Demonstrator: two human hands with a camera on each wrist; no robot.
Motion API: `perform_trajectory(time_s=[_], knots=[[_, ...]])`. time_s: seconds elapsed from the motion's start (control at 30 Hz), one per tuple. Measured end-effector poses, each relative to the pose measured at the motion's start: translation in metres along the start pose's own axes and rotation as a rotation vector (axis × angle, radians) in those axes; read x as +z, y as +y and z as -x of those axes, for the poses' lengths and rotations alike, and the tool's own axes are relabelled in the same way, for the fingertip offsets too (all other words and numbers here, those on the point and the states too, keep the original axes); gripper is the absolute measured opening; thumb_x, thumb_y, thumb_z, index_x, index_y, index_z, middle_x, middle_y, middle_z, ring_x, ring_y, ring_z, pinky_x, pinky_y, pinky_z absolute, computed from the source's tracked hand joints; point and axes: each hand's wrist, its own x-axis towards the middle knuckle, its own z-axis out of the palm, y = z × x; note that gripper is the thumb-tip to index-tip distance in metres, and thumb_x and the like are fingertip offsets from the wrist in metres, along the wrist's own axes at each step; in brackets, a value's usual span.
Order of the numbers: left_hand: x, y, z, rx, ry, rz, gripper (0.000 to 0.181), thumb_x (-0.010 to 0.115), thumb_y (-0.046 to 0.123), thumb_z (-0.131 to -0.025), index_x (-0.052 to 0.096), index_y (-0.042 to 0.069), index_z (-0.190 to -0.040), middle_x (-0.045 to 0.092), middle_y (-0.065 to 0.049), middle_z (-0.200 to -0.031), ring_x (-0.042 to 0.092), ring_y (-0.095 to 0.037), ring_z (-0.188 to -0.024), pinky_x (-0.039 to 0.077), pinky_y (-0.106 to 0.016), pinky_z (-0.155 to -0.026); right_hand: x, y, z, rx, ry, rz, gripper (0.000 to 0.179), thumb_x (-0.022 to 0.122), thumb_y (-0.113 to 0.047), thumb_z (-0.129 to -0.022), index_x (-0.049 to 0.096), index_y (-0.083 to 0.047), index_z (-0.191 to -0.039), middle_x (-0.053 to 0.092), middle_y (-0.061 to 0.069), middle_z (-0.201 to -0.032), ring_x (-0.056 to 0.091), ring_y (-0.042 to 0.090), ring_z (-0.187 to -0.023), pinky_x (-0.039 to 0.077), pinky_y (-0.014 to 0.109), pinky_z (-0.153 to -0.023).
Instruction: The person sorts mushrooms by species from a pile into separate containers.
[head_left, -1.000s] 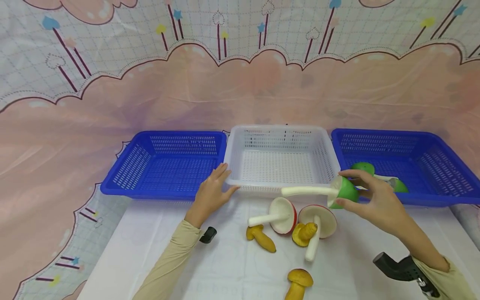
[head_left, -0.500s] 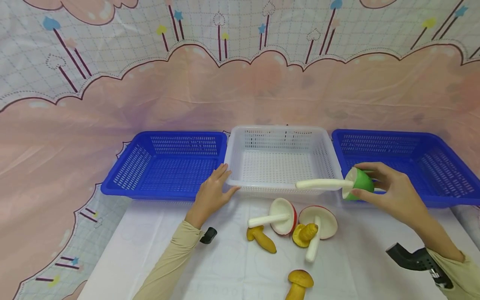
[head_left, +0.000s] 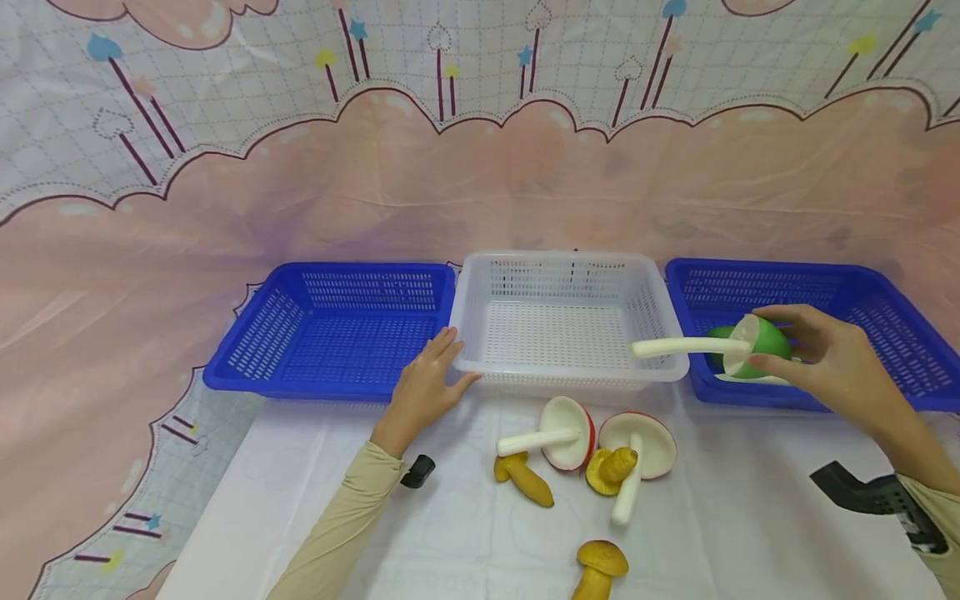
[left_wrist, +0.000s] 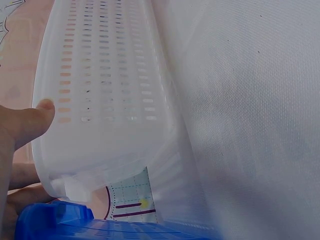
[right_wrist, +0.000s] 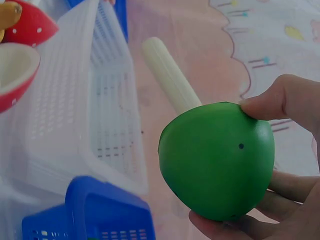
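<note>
My right hand (head_left: 851, 362) pinches a green-capped toy mushroom (head_left: 771, 343) by its cap, over the front of the right blue basket (head_left: 787, 397). Its white stem points left and overlaps the white basket's corner in the head view. The right wrist view shows the round cap (right_wrist: 215, 160) between thumb and fingertips. Another green mushroom (head_left: 718, 335) lies in that blue basket, partly hidden behind the held one. My left hand (head_left: 423, 387) rests at the front left corner of the white basket (head_left: 555, 367), fingers fairly straight, thumb (left_wrist: 42, 112) at the rim.
Another blue basket (head_left: 315, 387) stands at the left. In front of the white basket lie two red-capped mushrooms with white stems (head_left: 567, 433) and two yellow mushrooms (head_left: 528, 482). A third yellow mushroom (head_left: 602, 558) lies nearer the front. A patterned cloth (head_left: 525, 183) hangs behind.
My right hand has carried the green mushroom rightward and slightly away from me, from the white basket's front right corner to over the right blue basket. The left hand has stayed put.
</note>
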Motion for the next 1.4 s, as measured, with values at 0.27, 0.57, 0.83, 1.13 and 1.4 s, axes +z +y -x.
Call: perform_trajectory(time_s=[0.27,0.57,0.83,1.13,1.4], knots=[[0.0,0.001,0.001,0.002,0.002,-0.002,0.056,0.073,0.036,-0.083,0.061,-0.004,-0.12,0.048,-0.02,-0.137,0.042,-0.033,-0.13,0.039,-0.048,-0.102,-0.015,0.024,-0.006,0.057,-0.002,-0.015,0.053,0.074,-0.012,-0.083,0.051,0.0,-0.129,0.053,-0.023,-0.101,0.053,-0.015,-0.081,0.049,0.01,-0.06],[0.0,0.0,0.002,0.006,0.008,-0.011,0.055,0.073,0.036,-0.083,0.062,-0.004,-0.12,0.049,-0.02,-0.137,0.042,-0.033,-0.13,0.041,-0.048,-0.101,-0.027,0.048,-0.012,0.144,0.023,0.025,0.058,0.069,-0.022,-0.088,0.044,0.003,-0.133,0.045,-0.019,-0.107,0.044,-0.019,-0.084,0.04,0.0,-0.063],[0.0,0.0,0.002,0.002,0.005,-0.01,0.055,0.073,0.035,-0.083,0.062,-0.003,-0.12,0.049,-0.02,-0.137,0.042,-0.033,-0.13,0.041,-0.049,-0.1,-0.038,0.076,-0.02,0.158,0.045,0.049,0.056,0.067,-0.02,-0.089,0.044,0.002,-0.135,0.042,-0.022,-0.104,0.043,-0.02,-0.079,0.039,0.0,-0.061],[-0.001,0.0,0.002,0.0,0.0,-0.004,0.056,0.073,0.036,-0.083,0.061,-0.004,-0.121,0.048,-0.021,-0.138,0.042,-0.033,-0.13,0.04,-0.048,-0.102,-0.035,0.113,-0.031,0.179,0.038,0.111,0.057,0.065,-0.022,-0.09,0.044,0.003,-0.137,0.048,0.015,-0.113,0.038,-0.018,-0.075,0.038,0.003,-0.055],[-0.002,0.001,0.002,0.002,-0.002,-0.004,0.055,0.072,0.035,-0.083,0.061,-0.004,-0.121,0.048,-0.02,-0.137,0.042,-0.033,-0.13,0.041,-0.049,-0.101,-0.025,0.124,-0.036,0.16,-0.012,0.196,0.054,0.068,-0.015,-0.084,0.047,0.008,-0.129,0.048,0.034,-0.108,0.05,0.034,-0.078,0.042,0.022,-0.045]])
